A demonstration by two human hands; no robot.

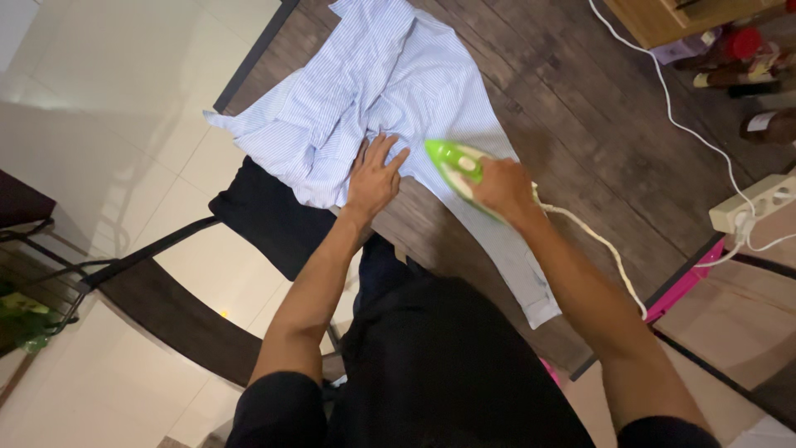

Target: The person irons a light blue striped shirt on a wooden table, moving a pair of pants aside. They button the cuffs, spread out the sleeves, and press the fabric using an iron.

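A light blue striped shirt (390,91) lies spread and bunched on a dark wooden table (572,116). My left hand (375,176) rests flat on the shirt's cloth, fingers apart, pressing it down. My right hand (504,189) grips the handle of a green and white iron (454,164), which sits on the shirt just right of my left hand. The iron looks slightly blurred. Its white cord (597,245) trails from my right wrist toward the table's near right edge.
A white power strip (753,206) lies at the right, with a white cable (663,91) running up the table. Bottles (738,58) and a wooden box (663,18) stand at the top right. A dark chair (265,217) stands left of me on pale tiles.
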